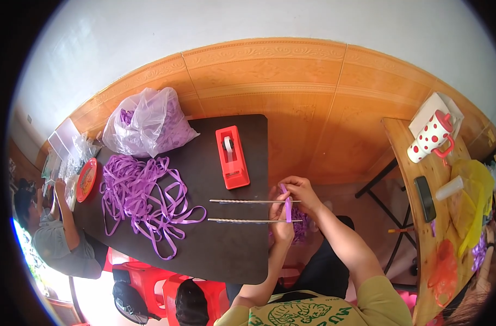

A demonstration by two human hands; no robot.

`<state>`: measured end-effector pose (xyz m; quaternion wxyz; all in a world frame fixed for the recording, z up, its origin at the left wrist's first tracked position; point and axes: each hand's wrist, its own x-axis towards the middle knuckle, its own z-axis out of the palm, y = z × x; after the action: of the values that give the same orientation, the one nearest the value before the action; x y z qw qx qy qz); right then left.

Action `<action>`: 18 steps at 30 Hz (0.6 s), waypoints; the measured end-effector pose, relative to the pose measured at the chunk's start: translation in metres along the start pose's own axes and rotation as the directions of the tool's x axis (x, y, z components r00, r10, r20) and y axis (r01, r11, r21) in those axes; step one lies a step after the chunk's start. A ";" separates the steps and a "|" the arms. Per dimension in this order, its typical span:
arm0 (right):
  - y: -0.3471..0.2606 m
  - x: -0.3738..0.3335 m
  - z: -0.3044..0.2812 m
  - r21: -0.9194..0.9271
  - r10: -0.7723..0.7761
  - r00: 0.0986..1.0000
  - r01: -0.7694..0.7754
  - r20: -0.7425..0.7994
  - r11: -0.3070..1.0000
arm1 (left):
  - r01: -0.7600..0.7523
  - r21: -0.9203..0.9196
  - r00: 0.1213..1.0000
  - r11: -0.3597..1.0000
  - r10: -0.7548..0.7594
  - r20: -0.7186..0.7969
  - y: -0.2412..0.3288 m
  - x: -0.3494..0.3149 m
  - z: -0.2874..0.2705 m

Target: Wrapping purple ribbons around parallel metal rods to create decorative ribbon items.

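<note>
Two thin metal rods (pixel 242 220) stick out side by side over the right edge of the dark table, and a strip of purple ribbon (pixel 289 211) is looped across their ends. My left hand (pixel 281 229) is closed on the ribbon at the rods, its fingers partly hidden. From the right, my right hand (pixel 302 191) pinches the ribbon just above the upper rod. A loose heap of purple ribbon (pixel 134 187) lies on the table to the left. More purple ribbon (pixel 301 231) shows below my hands, beyond the table edge.
A red tape dispenser (pixel 233 157) and a clear bag of purple ribbon (pixel 150 125) stand on the dark table (pixel 204 252). At left sits another person (pixel 60 239) near a red plate (pixel 86 180). A wooden table (pixel 411 195) at right holds a dotted tumbler (pixel 430 137) and phone (pixel 423 198).
</note>
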<state>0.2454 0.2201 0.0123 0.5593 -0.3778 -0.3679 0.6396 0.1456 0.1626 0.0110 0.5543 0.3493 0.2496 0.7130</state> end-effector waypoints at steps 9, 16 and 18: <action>0.028 -0.021 0.000 0.110 0.147 0.989 -0.150 0.034 0.983 | -0.074 0.183 0.997 0.980 0.073 0.010 -0.007 -0.004 -0.012; 0.041 -0.039 -0.009 0.161 0.138 0.987 -0.150 0.085 0.975 | -0.091 0.290 0.995 0.953 0.079 0.055 0.004 -0.007 -0.006; 0.037 -0.044 -0.003 0.180 0.168 0.983 -0.179 0.075 0.967 | -0.101 0.355 0.995 0.929 0.092 0.041 0.008 -0.007 -0.006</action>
<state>0.2364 0.1730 -0.0187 0.5228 -0.3357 -0.2885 0.7285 0.1371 0.1543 0.0111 0.4489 0.4642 0.3508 0.6782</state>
